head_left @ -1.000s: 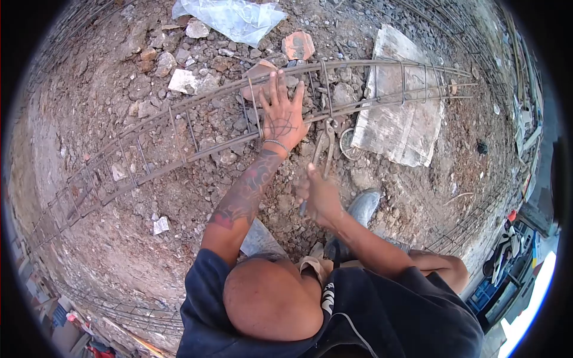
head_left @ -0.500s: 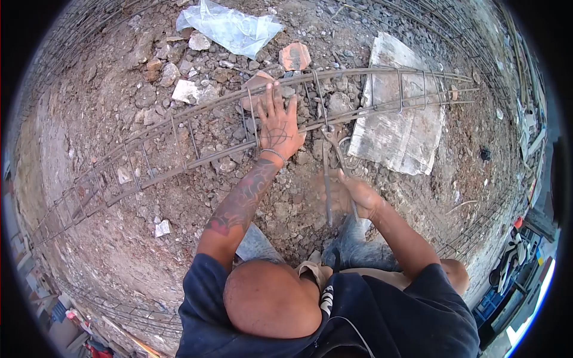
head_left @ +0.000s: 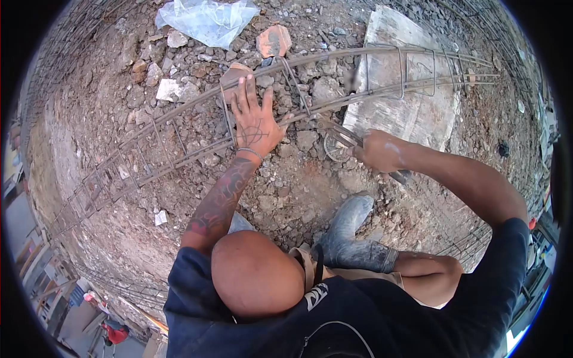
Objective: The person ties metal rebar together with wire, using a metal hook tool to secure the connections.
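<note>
A long rebar cage of straight bars and bent stirrups crosses the ground in front of me. My left hand lies over it with fingers spread, the palm near the lower bar and the fingertips by the upper one. Closed around the handles of metal pincers is my right hand, to the right of my left. The pincers' head points at the lower bar beside a stirrup; whether the jaws grip anything is too small to tell. A thin curved wire shows below the pincers.
Under the cage's right part lies a worn pale board. Brick pieces, a clear plastic sheet and rubble lie beyond the cage. My boot rests on the soil below. More rebar is stacked at the upper right.
My right hand has swung up and right, turning the pincers from pointing back toward me to slanting rightward. Their handles, apart before, are now together. My left hand stays on the cage.
</note>
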Motion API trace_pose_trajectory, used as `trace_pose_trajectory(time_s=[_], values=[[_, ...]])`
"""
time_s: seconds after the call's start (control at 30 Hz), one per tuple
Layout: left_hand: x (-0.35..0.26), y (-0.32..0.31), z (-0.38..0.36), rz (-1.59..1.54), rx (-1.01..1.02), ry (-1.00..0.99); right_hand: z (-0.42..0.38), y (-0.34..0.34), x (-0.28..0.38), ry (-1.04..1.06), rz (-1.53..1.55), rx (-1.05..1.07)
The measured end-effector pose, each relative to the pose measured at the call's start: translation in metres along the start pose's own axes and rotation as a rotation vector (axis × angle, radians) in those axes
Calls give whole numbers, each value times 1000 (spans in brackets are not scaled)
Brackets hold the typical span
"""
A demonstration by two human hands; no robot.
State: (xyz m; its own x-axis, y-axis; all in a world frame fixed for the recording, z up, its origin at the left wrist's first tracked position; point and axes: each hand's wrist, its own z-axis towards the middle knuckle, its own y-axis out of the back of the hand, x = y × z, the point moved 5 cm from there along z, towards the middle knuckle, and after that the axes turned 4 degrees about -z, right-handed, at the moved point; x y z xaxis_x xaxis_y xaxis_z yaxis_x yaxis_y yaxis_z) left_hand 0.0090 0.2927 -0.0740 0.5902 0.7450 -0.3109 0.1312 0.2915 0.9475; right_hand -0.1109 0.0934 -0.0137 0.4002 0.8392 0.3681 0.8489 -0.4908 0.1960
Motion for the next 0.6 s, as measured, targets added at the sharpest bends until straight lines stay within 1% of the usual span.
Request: trace_pose_trajectory(time_s=[0.03,0.07,0.13,0.17,0.2,0.27,0.3,0.4,0.47,0.53,0.6], values=[[-1,1,1,9,-1,-8,-1,6,7,139,-157,37],[0,0,1,12,5,-6,-1,12,9,143,-154,42],[-2,0,-1,-1,-8,-3,-5,21,5,-83,51,77],[-2,-1,-1,5,-14,-8,-13,30,14,-188,25,127],[-2,-3,-1,-5,-15,-2,-5,42,5,-198,19,131],[-3,-4,-7,-1,-2,-26,22,80,-10,-1,-514,61],[0,-7,-4,3,48,21,26,97,-7,18,-564,48],[3,-4,-1,-33,45,43,23,86,1,94,-591,17],[0,-7,-2,-39,27,13,9,66,8,-99,-488,59],[3,-5,1,-48,30,21,6,27,-10,-123,-287,-126],[5,-6,4,-35,23,11,7,-27,-13,-157,36,-225]])
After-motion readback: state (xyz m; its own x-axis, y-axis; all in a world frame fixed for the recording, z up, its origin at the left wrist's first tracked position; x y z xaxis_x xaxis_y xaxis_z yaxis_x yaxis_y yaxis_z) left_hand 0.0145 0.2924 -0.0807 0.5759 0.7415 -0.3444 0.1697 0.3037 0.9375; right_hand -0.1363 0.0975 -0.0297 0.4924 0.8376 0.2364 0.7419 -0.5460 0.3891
